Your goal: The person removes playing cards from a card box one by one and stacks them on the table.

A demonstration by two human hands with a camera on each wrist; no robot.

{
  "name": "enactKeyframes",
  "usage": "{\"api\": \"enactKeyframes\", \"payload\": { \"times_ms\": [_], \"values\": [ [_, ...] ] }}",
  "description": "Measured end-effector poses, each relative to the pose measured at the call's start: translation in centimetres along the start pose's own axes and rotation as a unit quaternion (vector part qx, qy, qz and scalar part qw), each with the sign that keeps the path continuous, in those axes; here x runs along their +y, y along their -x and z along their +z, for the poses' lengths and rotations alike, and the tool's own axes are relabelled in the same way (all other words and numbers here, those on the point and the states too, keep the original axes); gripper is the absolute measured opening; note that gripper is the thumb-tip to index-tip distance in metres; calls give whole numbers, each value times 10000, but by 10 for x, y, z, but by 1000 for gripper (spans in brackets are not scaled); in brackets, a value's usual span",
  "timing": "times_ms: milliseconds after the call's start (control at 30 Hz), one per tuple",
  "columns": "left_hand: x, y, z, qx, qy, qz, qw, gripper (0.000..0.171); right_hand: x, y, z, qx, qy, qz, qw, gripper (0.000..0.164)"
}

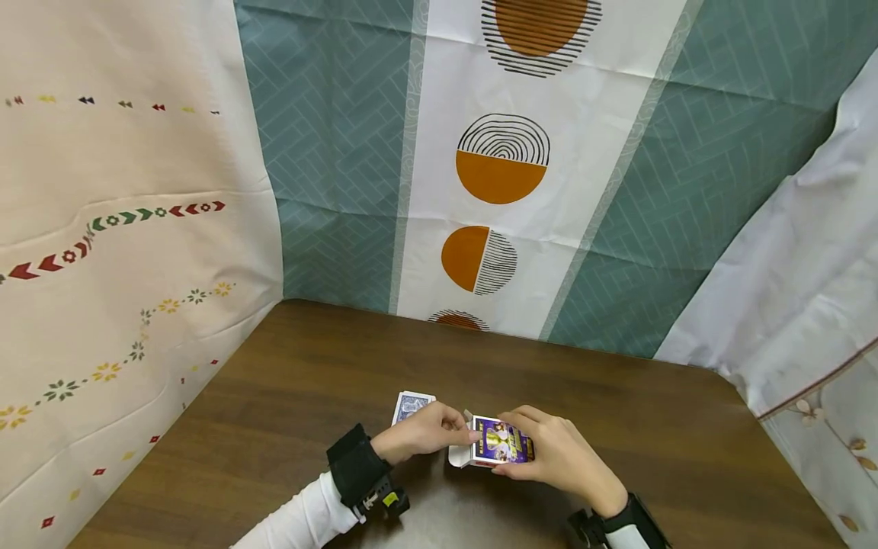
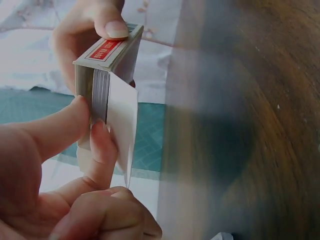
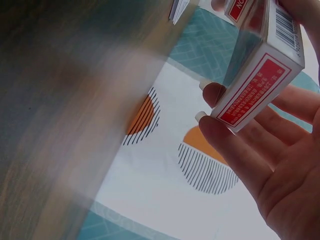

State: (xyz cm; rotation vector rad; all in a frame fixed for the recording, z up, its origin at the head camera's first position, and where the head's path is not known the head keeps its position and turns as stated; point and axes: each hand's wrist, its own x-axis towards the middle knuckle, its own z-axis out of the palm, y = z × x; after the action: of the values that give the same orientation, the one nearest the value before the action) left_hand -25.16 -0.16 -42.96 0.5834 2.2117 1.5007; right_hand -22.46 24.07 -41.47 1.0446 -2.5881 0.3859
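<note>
My right hand (image 1: 552, 450) grips a purple and white card box (image 1: 504, 441) between thumb and fingers, above the table. A gold trophy is printed on the box's face. The box's white end flap (image 2: 123, 115) hangs open toward my left hand (image 1: 428, 429). Inside the open end, the edges of a stack of playing cards (image 2: 100, 92) show. The thumb and index finger of my left hand pinch at these cards' edge; its other fingers are curled. In the right wrist view, the box's red-labelled end (image 3: 255, 91) faces the camera.
Blue-backed playing cards (image 1: 411, 404) lie on the brown wooden table (image 1: 309, 381), just behind my left hand and partly covered by it. Patterned cloth (image 1: 329, 152) hangs along the table's far edge, with white cloths at both sides.
</note>
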Motion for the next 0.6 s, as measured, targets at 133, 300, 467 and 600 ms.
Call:
{"api": "enactKeyframes", "payload": {
  "times_ms": [133, 300, 467, 600],
  "values": [
    [-2, 0, -1, 120, -165, 41, 9998, 27, 1, 0, 1, 99, -1, -74, 9999, 58],
    [-2, -2, -2, 224, -221, -33, 9995, 27, 4, 0, -2, 144, 67, -70, 9999, 59],
    [-1, -2, -3, 155, -126, -244, 9995, 25, 5, 0, -2, 84, 90, -8, 9999, 58],
    [-1, 0, -6, -4, 53, -317, 9995, 21, 6, 1, -1, -7, 31, 61, 10000, 58]
  ]
}}
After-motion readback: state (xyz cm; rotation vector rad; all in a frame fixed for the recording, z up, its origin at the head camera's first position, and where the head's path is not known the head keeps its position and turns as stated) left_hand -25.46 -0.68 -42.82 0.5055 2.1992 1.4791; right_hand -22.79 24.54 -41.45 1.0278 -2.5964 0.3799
